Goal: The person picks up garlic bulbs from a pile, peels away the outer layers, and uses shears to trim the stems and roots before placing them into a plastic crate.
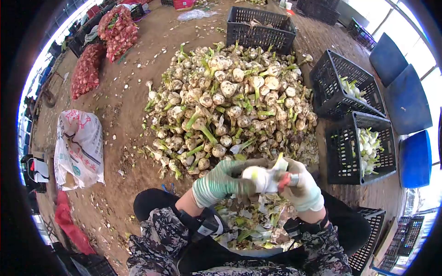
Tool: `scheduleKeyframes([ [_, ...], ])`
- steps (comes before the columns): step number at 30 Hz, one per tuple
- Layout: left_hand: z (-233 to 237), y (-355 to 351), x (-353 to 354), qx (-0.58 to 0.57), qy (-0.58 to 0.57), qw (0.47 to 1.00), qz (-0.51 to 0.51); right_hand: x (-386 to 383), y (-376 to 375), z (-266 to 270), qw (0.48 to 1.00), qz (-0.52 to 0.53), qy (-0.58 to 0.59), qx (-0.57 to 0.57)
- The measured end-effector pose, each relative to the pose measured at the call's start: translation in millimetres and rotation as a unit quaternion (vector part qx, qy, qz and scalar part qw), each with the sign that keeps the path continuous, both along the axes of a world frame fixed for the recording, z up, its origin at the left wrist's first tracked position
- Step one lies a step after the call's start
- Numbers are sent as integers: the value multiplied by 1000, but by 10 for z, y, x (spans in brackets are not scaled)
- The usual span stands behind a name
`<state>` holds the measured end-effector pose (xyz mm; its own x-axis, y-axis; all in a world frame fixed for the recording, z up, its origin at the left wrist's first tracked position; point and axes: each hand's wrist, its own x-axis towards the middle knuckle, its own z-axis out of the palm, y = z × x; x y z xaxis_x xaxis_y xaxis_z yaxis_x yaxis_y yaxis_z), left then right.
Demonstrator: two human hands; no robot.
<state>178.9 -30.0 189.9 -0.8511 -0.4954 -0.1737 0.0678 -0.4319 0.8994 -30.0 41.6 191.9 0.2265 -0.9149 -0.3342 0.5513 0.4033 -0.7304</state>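
Observation:
In front of my knees, my left hand [221, 184], in a green and white glove, is closed around a white garlic bulb [258, 178] with its stem end towards the right. My right hand [304, 186], in a whitish glove, is closed at the stem side and grips a small tool [287, 180] with a red part and a metal-looking end. Motion blur keeps the tool's exact kind from showing. Right beyond my hands spreads a large pile of dirty garlic bulbs [228, 106] with trimmed green stems. Peeled skins and leaf scraps [248, 225] lie between my legs.
Black crates [329, 85] stand at the right, two holding cleaned garlic [368, 149]; another black crate [261, 39] is behind the pile. Red mesh sacks [87, 69] and a white woven sack [79, 149] lie on the dirt floor at left. Blue panels [407, 99] line the right.

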Motion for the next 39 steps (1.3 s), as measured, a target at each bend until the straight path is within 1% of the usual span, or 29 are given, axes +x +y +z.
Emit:
scheduleKeyframes([
  [1, 23, 27, -24, 117, 24, 992, 50, 82, 20, -43, 990, -92, -95, 47],
  [2, 37, 49, -52, 231, 47, 967, 100, 114, 21, -75, 990, -92, -95, 47],
  [4, -203, 101, -183, 46, -37, 960, 272, 181, 22, -123, 988, -116, 84, -58],
  [5, -297, 162, -198, -94, -63, 954, 278, 360, 76, 28, 945, -145, 274, -105],
  [6, -356, 204, -197, -233, -89, 928, 277, 380, 87, -51, 966, -149, 208, -26],
  [8, -180, 211, -176, -170, -70, 943, 277, 324, 108, 80, 979, -144, 143, -10],
  [9, -106, 166, -169, -165, -62, 956, 233, 203, 21, -25, 973, -118, 169, -106],
  [10, -66, 138, -157, -161, -53, 967, 189, 103, -12, -136, 962, -152, 200, -108],
  [11, -64, 165, -116, 58, 7, 991, 117, -13, -48, -321, 958, -215, 160, -106],
  [12, 16, 173, -110, 94, 21, 991, 91, -117, -97, -485, 948, -276, 119, -105],
  [13, 8, 178, -104, 87, 17, 990, 105, -175, -170, -548, 945, -204, 248, -69],
  [14, -14, 180, -96, 80, 12, 990, 115, -272, -130, -729, 923, -62, 373, -75],
  [15, -56, 161, -85, 79, 12, 990, 113, -276, 41, -922, 820, 64, 556, -122],
  [16, -113, 137, -69, 4, -5, 993, 116, -192, 115, -913, 665, 189, 704, -161],
  [17, -156, 135, -54, -69, -24, 990, 118, -178, 148, -813, 674, 212, 696, -129],
  [18, -188, 147, -46, -63, -25, 990, 121, -252, 152, -834, 722, 136, 658, -165],
  [20, -194, 124, -42, -106, -19, 989, 103, -230, 16, -439, 843, 79, 530, -51],
  [21, -228, 108, -62, -192, 1, 976, 103, -221, -14, -330, 889, 55, 447, -86],
  [22, -219, 114, -85, -194, 1, 976, 98, -168, -41, -175, 889, 49, 447, -85],
  [24, -207, 138, -138, -200, -46, 973, 105, -8, -89, 72, 954, 46, 292, -58],
  [25, -218, 140, -148, -134, -31, 986, 95, 51, -130, -31, 890, 59, 425, -157],
  [26, -205, 124, -133, -134, -30, 986, 95, 51, -169, -62, 879, 80, 435, -176],
  [28, -167, 84, -83, -71, -27, 994, 82, -34, -179, 134, 955, 74, 288, -5],
  [30, -191, 93, -105, -98, -25, 990, 99, -94, -119, -21, 967, 11, 253, -10],
  [32, -290, 108, -120, -187, -67, 972, 123, -5, -43, 7, 969, 13, 203, -142],
  [33, -305, 103, -133, -200, -76, 969, 123, 99, 4, 40, 942, -13, 325, -87],
  [34, -300, 101, -132, -201, -76, 969, 121, 164, 29, 25, 865, -5, 490, -109],
  [36, -280, 96, -123, -121, -72, 986, 92, 225, 43, 43, 821, -17, 553, -139],
  [39, -272, 167, -151, -106, -57, 985, 127, 252, 22, -4, 829, -35, 541, -139],
])
